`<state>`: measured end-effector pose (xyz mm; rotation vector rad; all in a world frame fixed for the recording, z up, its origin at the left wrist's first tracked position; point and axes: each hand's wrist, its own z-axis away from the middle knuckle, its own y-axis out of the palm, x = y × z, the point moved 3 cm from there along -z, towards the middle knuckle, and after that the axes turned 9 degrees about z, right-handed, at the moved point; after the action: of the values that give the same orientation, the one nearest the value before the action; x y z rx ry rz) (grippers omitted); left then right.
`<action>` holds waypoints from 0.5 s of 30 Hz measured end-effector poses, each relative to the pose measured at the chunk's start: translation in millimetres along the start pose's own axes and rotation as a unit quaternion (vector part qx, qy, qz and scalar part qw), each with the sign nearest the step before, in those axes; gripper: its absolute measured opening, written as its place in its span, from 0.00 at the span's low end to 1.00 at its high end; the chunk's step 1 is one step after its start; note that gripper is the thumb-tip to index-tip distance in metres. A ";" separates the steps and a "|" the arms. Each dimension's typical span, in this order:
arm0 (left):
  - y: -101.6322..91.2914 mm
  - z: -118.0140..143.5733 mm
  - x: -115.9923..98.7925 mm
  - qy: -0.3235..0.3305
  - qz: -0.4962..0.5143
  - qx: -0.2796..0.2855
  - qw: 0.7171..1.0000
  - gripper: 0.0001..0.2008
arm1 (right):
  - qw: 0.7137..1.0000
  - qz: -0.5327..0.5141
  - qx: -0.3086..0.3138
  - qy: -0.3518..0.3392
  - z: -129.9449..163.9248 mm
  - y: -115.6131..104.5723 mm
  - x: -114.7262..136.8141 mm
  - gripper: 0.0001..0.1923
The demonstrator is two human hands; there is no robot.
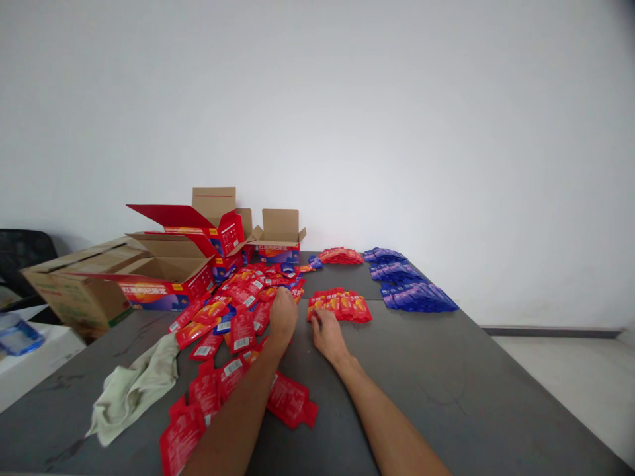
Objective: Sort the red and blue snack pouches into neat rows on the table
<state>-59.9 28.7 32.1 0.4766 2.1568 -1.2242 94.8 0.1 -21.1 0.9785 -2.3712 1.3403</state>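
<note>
At the right edge of a loose heap of red pouches (244,291), my left hand (282,320) is closed, fingers bent down onto a red pouch. Its fingertips are partly hidden behind the hand. Just to the right, my right hand (328,336) pinches the lower left corner of an overlapping row of red pouches (347,305). These pouches lie fanned side by side, with orange fruit pictures facing up. More red pouches (290,398) lie near my left forearm, which covers part of them. A few blue pouches (225,322) show among the red ones.
Stacks of blue pouches (419,296) line the right side of the dark table (421,390). Another red row (340,256) lies at the back. Open red cartons (166,291) stand at left, and a smaller open box (278,253) stands behind the heap. A pale cloth (136,387) lies front left.
</note>
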 end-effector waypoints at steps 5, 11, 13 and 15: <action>22.0 0.4 0.7 -0.071 0.233 -0.001 0.970 0.12 | 0.999 -0.015 -0.001 0.047 2.6 -1.1 -0.5 0.22; 55.1 10.8 5.1 -0.106 0.391 0.056 0.913 0.12 | 0.988 -0.089 -0.017 0.128 -1.8 -5.0 -15.3 0.20; 67.1 16.2 3.0 -0.112 0.407 0.115 0.899 0.22 | 0.982 -0.111 -0.034 0.149 -4.8 -8.2 -23.1 0.19; 77.1 20.6 -2.3 -0.103 0.407 0.162 0.893 0.32 | 0.980 -0.106 -0.047 0.164 -7.7 -11.5 -30.7 0.19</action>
<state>-7.2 50.2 -23.9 1.1864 1.3170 -1.0576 124.4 15.7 -24.8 0.8771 -2.0040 1.1947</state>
